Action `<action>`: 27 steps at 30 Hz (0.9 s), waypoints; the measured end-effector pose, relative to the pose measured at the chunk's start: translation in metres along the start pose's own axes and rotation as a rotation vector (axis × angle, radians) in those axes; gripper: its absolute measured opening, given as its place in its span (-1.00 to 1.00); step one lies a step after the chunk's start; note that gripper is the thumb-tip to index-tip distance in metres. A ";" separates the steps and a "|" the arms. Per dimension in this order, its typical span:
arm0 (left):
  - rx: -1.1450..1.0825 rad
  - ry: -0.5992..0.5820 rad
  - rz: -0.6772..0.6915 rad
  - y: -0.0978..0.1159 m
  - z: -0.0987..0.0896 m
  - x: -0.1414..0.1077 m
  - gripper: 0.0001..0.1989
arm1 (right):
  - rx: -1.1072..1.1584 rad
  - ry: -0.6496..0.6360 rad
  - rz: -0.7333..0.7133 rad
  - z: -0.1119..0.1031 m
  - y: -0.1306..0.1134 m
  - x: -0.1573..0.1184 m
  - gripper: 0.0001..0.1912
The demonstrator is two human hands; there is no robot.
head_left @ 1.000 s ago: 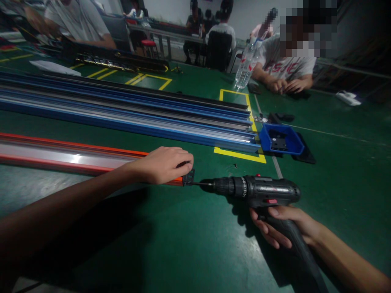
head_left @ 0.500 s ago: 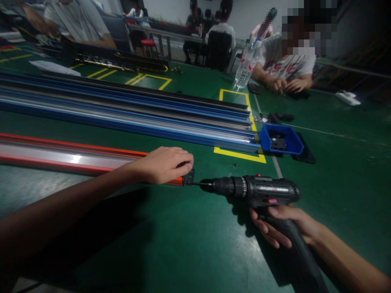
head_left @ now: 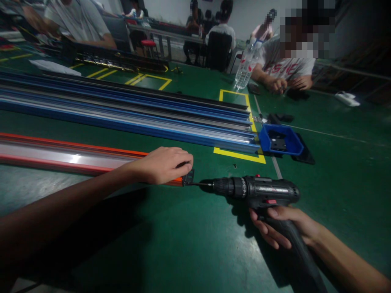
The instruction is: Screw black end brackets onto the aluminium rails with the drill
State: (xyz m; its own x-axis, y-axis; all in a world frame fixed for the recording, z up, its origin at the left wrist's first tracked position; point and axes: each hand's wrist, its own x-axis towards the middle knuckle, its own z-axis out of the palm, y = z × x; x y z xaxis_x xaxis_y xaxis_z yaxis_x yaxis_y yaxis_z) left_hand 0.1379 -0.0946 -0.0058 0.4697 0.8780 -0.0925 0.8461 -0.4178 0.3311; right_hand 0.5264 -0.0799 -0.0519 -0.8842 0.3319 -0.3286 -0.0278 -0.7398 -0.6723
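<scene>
My left hand (head_left: pixel 166 165) is closed over the right end of a long orange-edged metal profile (head_left: pixel 76 156), its fingers curled round the top. A small black end cap (head_left: pixel 188 178) sits at that end of the profile, just past my fingertips. My right hand (head_left: pixel 285 226) grips a black cordless drill (head_left: pixel 262 190) by its handle, with the thumb and fingers wrapped below the red switch. The drill lies level and points left. Its long thin bit (head_left: pixel 200 184) reaches the end cap; the exact contact at the tip is too small to make out.
Several blue and black profiles (head_left: pixel 146 114) lie across the green table (head_left: pixel 195 244) beyond the orange one. Off their right ends stands a blue bin (head_left: pixel 296 140) with black parts. Farther back are water bottles (head_left: pixel 244 69) and a person (head_left: pixel 290 69) seated with both hands on the table.
My hands, the drill and the orange-edged profile stay almost still. Across the table, the seated person's hands have moved slightly apart.
</scene>
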 end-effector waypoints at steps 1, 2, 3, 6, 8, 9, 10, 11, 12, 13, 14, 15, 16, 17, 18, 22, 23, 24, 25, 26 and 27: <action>0.001 0.001 0.002 0.000 0.000 0.000 -0.65 | -0.007 0.001 -0.001 0.000 0.000 0.000 -0.68; 0.002 0.001 0.004 0.000 0.000 0.000 -0.65 | -0.013 0.002 -0.002 0.000 0.000 0.000 -0.67; 0.003 0.000 0.006 0.001 0.000 0.000 -0.65 | -0.020 0.001 -0.005 0.001 0.000 0.000 -0.67; 0.002 -0.002 0.001 0.002 -0.001 0.000 -0.65 | -0.031 0.003 -0.008 0.001 0.000 0.000 -0.67; 0.002 -0.003 -0.007 0.002 -0.001 0.000 -0.65 | -0.036 0.005 -0.011 0.001 0.000 0.000 -0.67; 0.002 -0.003 -0.008 0.002 -0.001 0.000 -0.66 | -0.038 0.002 -0.010 0.001 0.000 0.001 -0.67; 0.001 -0.002 -0.008 0.002 -0.001 0.000 -0.65 | -0.038 -0.004 -0.009 0.001 0.000 0.001 -0.67; -0.002 -0.001 -0.004 0.002 -0.001 0.000 -0.65 | -0.037 -0.009 -0.009 0.001 0.000 0.001 -0.67; -0.006 0.001 0.001 0.002 -0.001 0.000 -0.65 | -0.035 -0.014 -0.011 0.001 0.000 0.001 -0.67; -0.010 0.003 0.005 0.001 -0.001 0.000 -0.65 | -0.032 -0.014 -0.010 0.001 0.000 0.001 -0.68; -0.012 0.004 0.009 0.001 -0.001 0.000 -0.65 | -0.031 -0.012 -0.009 0.001 0.000 0.001 -0.68; -0.012 0.005 0.010 0.001 -0.001 0.000 -0.65 | -0.029 -0.010 -0.011 0.001 0.000 0.001 -0.68; -0.011 0.004 0.009 0.001 -0.001 0.000 -0.65 | -0.028 -0.009 -0.010 0.001 0.000 0.001 -0.68; -0.008 0.004 0.008 0.001 -0.001 0.000 -0.65 | -0.026 -0.006 -0.008 0.001 0.000 0.001 -0.68; -0.006 0.004 0.006 0.001 -0.001 0.000 -0.65 | -0.025 -0.005 -0.007 0.001 0.000 0.001 -0.68; -0.001 0.006 0.003 0.001 -0.001 0.000 -0.65 | -0.018 -0.005 -0.011 0.000 0.001 0.000 -0.68; 0.000 0.008 0.003 0.001 -0.001 0.000 -0.65 | -0.014 -0.008 -0.008 -0.001 0.001 0.000 -0.67; 0.001 0.010 0.004 0.001 -0.001 0.000 -0.65 | -0.009 -0.012 -0.002 -0.001 0.001 -0.001 -0.67; 0.000 0.012 0.006 0.001 -0.001 0.000 -0.65 | -0.006 -0.015 0.003 -0.001 0.001 -0.001 -0.67; -0.001 0.013 0.007 0.001 -0.001 0.000 -0.65 | -0.004 -0.016 0.005 -0.001 0.001 -0.001 -0.67; -0.003 0.013 0.008 0.001 -0.001 0.000 -0.65 | -0.007 -0.015 0.005 -0.001 0.001 -0.001 -0.67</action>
State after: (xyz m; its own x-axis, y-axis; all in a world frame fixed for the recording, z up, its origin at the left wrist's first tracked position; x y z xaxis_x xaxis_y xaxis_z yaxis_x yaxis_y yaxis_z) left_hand 0.1387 -0.0949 -0.0046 0.4734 0.8774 -0.0774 0.8414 -0.4245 0.3344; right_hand 0.5277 -0.0803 -0.0535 -0.8914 0.3189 -0.3221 -0.0200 -0.7376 -0.6750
